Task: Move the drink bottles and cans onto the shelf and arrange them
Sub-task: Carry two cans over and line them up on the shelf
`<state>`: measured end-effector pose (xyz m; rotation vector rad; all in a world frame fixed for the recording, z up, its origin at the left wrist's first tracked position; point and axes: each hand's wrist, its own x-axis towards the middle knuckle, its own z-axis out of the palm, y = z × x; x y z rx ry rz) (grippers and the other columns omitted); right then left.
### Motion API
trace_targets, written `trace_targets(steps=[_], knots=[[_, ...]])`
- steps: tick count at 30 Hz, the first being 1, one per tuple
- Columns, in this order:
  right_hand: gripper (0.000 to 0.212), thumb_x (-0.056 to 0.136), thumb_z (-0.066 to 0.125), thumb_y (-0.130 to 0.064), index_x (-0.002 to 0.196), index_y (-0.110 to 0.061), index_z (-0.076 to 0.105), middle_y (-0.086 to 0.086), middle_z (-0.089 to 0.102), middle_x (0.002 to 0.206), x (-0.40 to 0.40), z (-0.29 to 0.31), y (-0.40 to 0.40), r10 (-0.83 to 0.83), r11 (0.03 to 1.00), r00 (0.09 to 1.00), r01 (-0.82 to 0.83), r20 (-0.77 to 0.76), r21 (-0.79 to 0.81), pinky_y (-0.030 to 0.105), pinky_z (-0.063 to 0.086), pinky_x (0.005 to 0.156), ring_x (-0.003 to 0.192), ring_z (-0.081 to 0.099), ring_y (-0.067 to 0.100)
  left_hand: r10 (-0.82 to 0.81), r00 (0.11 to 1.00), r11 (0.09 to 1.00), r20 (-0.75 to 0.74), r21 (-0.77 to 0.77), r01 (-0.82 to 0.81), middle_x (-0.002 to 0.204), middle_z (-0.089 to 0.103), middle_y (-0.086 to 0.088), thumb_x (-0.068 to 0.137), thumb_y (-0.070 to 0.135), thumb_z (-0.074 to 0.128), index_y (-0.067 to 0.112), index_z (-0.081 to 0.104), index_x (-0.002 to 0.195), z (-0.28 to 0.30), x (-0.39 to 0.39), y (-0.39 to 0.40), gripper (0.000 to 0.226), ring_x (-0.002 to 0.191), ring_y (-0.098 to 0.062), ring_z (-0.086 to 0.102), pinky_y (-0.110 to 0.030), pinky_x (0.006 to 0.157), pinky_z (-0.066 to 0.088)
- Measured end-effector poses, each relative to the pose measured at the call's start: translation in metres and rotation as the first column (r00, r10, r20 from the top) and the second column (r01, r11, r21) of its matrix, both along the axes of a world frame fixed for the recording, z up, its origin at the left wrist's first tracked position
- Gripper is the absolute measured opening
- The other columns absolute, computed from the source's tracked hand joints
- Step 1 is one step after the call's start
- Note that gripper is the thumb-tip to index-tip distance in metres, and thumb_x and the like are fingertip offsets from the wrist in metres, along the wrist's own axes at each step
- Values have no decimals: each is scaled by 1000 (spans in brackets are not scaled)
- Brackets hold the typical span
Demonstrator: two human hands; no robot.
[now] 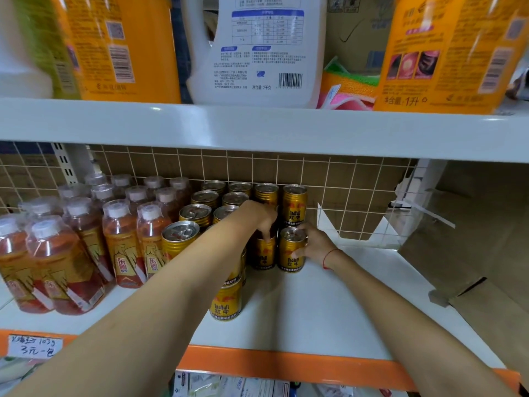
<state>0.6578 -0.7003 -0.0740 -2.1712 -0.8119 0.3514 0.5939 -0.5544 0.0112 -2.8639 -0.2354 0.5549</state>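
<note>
Orange front lip of the white shelf [300,365] is closest, smooth board behind it. Left hand [259,217] has its fingers curled over a gold Red Bull can [263,253], right hand [315,245] grips the can beside it [291,250], both mid-shelf, touching the can rows. Clear plastic Dongpeng bottles [86,233] fill the left end; wire-grid back.

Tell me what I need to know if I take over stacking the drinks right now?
Left hand: fingers curled over the top of a gold can.
Right hand: grips the next can from the side.
Both cans stand on the shelf, right of the can rows; bottles sit further left.
Done: most drinks shelved.
Left: line these two up, probably fill the bare right side.
</note>
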Motion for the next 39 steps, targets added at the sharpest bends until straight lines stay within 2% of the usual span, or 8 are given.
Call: trace_targets(steps=[5, 8, 11, 16, 23, 27, 39], knots=[[64, 74, 75, 0, 129, -9, 44, 11, 53, 131, -1, -1, 1, -16, 1000, 1000, 15, -14, -10, 39, 41, 103, 123, 48, 30, 1, 1000, 1000, 13, -1, -1, 132, 52, -6, 90, 34, 63, 10, 46, 136, -1, -1, 0, 55, 118, -24, 52, -35, 93, 47], [46, 83, 67, -3, 124, -11, 47, 10, 54, 125, 4, 5, -1, -1, 1000, 989, 2, -149, 10, 40, 43, 98, 122, 50, 31, -3, 1000, 1000, 6, 6, 3, 130, 53, -7, 90, 34, 62, 10, 47, 133, -2, -3, 0, 52, 116, -24, 53, -34, 92, 46], [46, 89, 61, -6, 132, -9, 44, 12, 50, 133, 7, 13, 1, 8, 1000, 966, -1, -257, 26, 41, 46, 97, 122, 50, 31, -4, 1000, 1000, 3, 9, 4, 131, 52, -6, 90, 35, 62, 11, 46, 135, -1, -4, -1, 53, 117, -24, 52, -35, 93, 46], [45, 87, 65, -9, 129, -7, 48, 13, 53, 130, 7, 10, 4, -37, 998, 975, 46, -220, 39, 41, 49, 94, 118, 53, 31, -11, 1000, 1000, 0, 12, 11, 132, 52, -6, 91, 34, 61, 11, 44, 137, -1, -4, -1, 54, 118, -24, 52, -37, 96, 46], [39, 82, 71, -12, 118, -6, 56, 16, 58, 123, 6, 6, 4, -47, 996, 983, 59, -177, 62, 46, 52, 92, 111, 58, 32, -28, 1000, 999, -7, 32, 28, 128, 54, -7, 91, 36, 61, 10, 49, 132, 0, -4, 0, 50, 114, -24, 54, -34, 89, 47], [39, 84, 69, -11, 120, -5, 56, 15, 58, 124, 5, 9, 3, -40, 997, 982, 51, -183, 57, 44, 51, 94, 113, 57, 31, -34, 999, 999, -11, 38, 35, 128, 54, -7, 90, 37, 62, 10, 48, 132, 0, -2, 0, 52, 114, -24, 54, -38, 95, 48], [38, 84, 69, -13, 119, -8, 57, 13, 60, 122, 2, 8, 3, -59, 996, 989, 67, -136, 53, 43, 50, 94, 112, 57, 30, -52, 999, 997, -5, 49, 52, 128, 54, -7, 91, 35, 60, 10, 48, 133, 0, -4, -1, 50, 115, -23, 54, -35, 92, 47]])
